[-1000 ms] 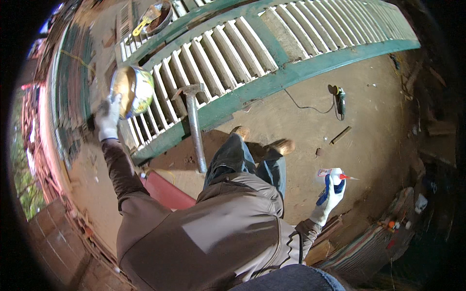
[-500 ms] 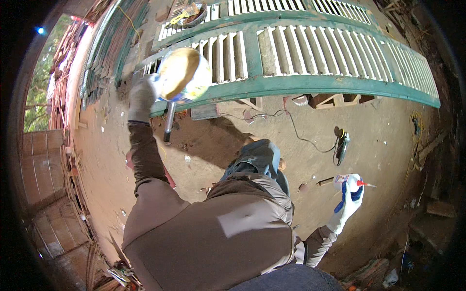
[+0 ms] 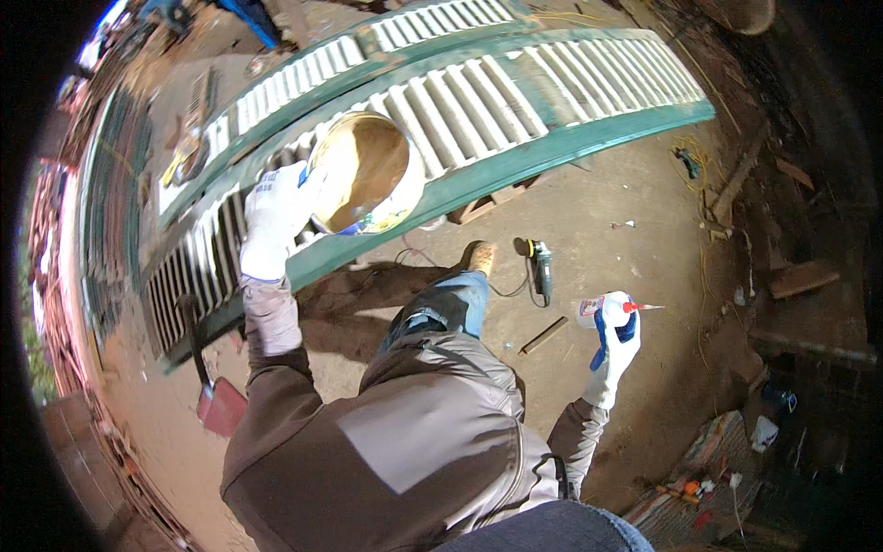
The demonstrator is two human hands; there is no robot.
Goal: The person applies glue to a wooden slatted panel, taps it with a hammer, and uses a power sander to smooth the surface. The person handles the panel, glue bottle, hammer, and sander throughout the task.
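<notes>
While left hand (image 3: 271, 216) grips a tin (image 3: 363, 175) — right hand (image 3: 614, 345) holds a glue bottle (image 3: 607, 308).

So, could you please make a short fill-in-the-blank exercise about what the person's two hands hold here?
1. The left hand, in a white glove, holds a round ____ with a gold inside.
2. The right hand holds a small white ____ with a red tip.
3. The long shutter panel has a frame painted ____.

Missing words: can; bottle; green
</notes>
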